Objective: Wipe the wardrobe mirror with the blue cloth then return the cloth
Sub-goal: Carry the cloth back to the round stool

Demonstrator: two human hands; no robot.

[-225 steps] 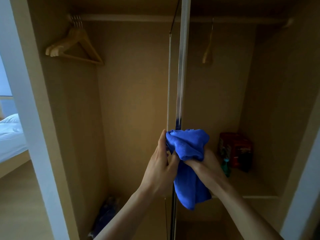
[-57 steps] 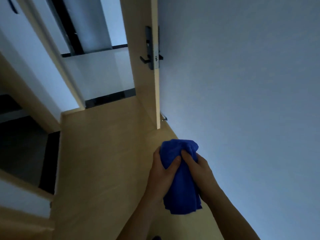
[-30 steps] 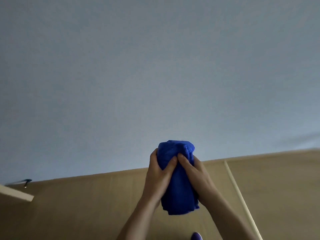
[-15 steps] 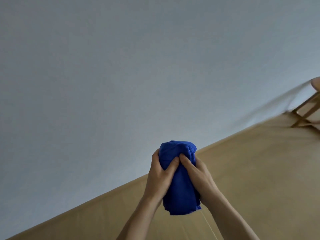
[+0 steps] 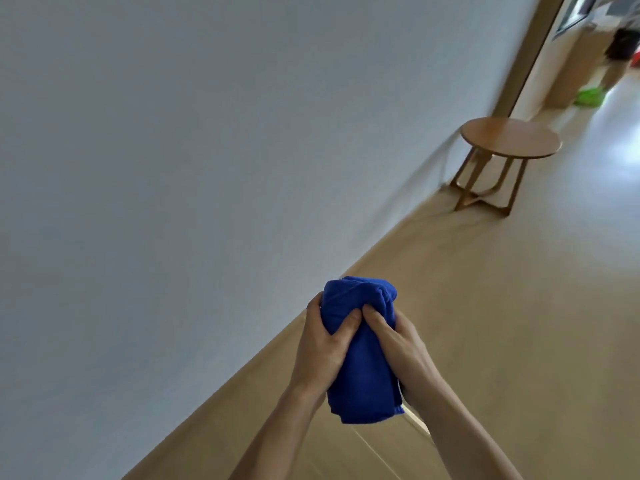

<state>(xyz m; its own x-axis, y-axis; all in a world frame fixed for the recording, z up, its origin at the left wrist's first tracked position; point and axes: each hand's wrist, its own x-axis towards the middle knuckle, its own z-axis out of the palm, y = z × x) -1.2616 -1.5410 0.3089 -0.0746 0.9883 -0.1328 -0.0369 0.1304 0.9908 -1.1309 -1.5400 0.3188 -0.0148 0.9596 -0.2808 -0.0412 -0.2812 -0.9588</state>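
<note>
— What was the room like?
— A pale wall (image 5: 173, 168) met a tan floor (image 5: 519, 306), and a round wooden table (image 5: 509, 138) stood farther along, near the wall.
— And the cloth?
— The cloth (image 5: 360, 368) was bunched up in front of the person, above the floor. The left hand (image 5: 320, 348) and right hand (image 5: 403, 351) gripped it from either side, fingers curled round it and thumbs pressed into its front.

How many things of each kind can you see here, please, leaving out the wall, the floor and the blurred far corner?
Blue cloth: 1
Hands gripping it: 2, left hand and right hand
Round wooden table: 1
Total: 4
</note>
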